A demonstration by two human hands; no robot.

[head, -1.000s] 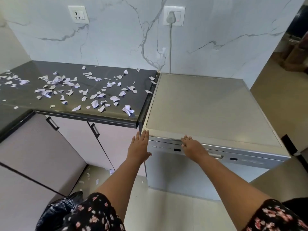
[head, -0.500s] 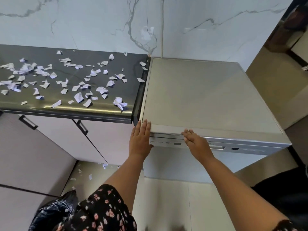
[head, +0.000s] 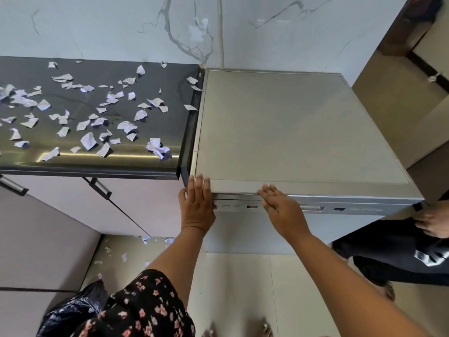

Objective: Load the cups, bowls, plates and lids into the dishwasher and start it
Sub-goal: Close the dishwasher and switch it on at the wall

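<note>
A silver freestanding dishwasher [head: 303, 132] stands against the marble wall, its door closed and its flat top bare. A strip of buttons [head: 238, 206] runs along the top of the door front. My left hand [head: 196, 206] lies flat with straight fingers against the door's upper left corner. My right hand [head: 283, 209] presses flat on the top edge of the door, just right of the buttons. No cups, bowls, plates or lids are in sight.
A dark countertop [head: 170, 98] to the left is strewn with torn paper scraps [head: 88, 139]. Cabinets with bar handles [head: 100, 188] sit under it. A black bin bag [head: 73, 310] lies low left. Another person's hand [head: 433, 222] and dark clothing show at the right.
The view has dropped and come nearer to the dishwasher. Both hands stay on the door's top edge. Another person has come into view at the right.
</note>
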